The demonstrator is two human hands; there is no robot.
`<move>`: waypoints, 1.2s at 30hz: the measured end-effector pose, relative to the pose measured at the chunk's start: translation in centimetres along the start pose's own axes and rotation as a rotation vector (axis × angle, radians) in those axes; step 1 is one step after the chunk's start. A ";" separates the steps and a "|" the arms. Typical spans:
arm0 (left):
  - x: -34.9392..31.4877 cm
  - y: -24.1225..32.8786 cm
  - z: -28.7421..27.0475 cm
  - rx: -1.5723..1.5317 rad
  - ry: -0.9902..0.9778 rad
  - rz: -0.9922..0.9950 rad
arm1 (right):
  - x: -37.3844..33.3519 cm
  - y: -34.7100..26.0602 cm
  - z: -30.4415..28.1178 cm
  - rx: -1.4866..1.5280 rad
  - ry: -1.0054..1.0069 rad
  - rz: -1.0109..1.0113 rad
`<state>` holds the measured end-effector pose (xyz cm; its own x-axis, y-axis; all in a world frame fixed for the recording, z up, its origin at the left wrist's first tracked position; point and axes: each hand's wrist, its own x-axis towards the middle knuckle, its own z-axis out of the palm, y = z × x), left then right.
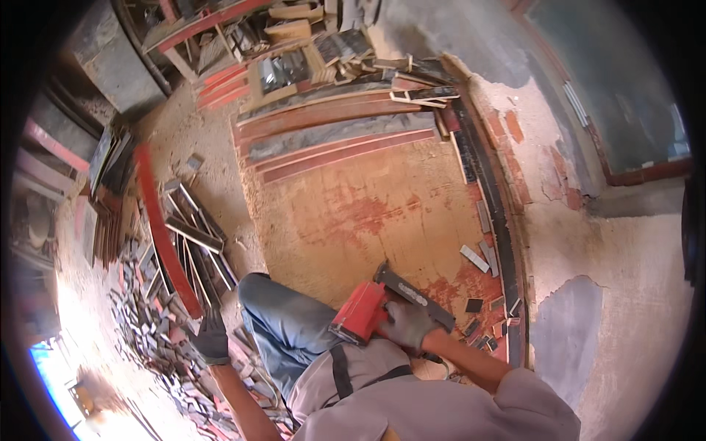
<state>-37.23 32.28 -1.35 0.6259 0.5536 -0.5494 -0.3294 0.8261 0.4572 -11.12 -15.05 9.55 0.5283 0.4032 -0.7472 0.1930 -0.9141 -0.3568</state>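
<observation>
My left hand, in a dark grey glove, is on the left with its fingers stretched apart. Just beyond the fingertips is the near end of a long red wooden board, whose far end is blurred. Whether fingers and board touch is hard to tell. A red and black nail gun is gripped in my gloved right hand, close to my body. Under the nail gun's far side lies a tan wooden panel with red stains.
Small wood offcuts are heaped at left, beside longer dark frame strips. Red and grey boards lie across the panel's far end. A dark rail runs along the peeling wall at right, with small blocks beside it.
</observation>
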 end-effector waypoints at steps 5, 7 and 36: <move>-0.2 -7.5 8.2 0.336 0.172 0.220 | 13.1 -0.6 -11.7 -0.085 0.917 -0.539; -0.3 -10.3 10.9 0.346 0.040 0.129 | 18.4 -1.7 -17.9 -0.334 1.029 -0.534; -0.2 -17.7 17.0 0.859 -0.108 0.347 | 27.9 0.3 -17.9 -0.536 1.019 -0.496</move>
<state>-19.50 15.75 2.56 0.6667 0.7067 -0.2367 0.0987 0.2311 0.9679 18.49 -4.89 -1.31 0.6544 0.7100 0.2601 0.7394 -0.6729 -0.0235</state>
